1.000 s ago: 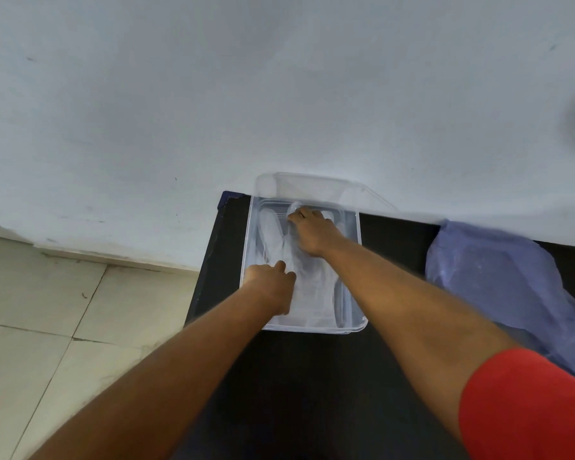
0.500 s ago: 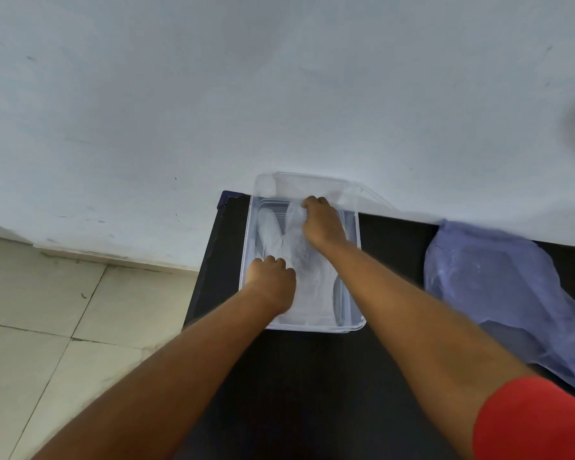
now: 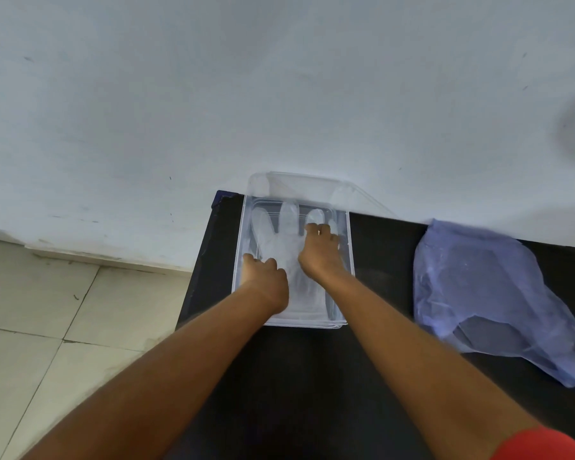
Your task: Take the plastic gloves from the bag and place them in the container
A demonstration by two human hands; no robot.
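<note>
Head view. Both bare forearms reach forward from the lower edge, converging on a clear plastic container that rests on a black surface set against a pale wall.

The left hand lies knuckles up inside the near left part of the container, fingers curled and pressing down on the cuff end of a translucent plastic glove; its grip is drawn together over the film, though whether it pinches the film or merely presses on it cannot be told.

The right hand lies farther in, on the right side of the glove, wrist bent down, fingertips bunched at the base of the glove's fingers; this grip is likewise drawn together on the film, and a true pinch cannot be confirmed.

The glove is spread flat on the container floor; its fingers extend beyond both grips toward the far wall of the container, and its palm runs between the two hands.

A clear lid leans against the wall just beyond the container. To the right of the right forearm, well apart from both grips, a crumpled blue plastic bag lies on the surface. A red sleeve shows at the lower right corner. A tiled floor lies to the left of the left arm.
</note>
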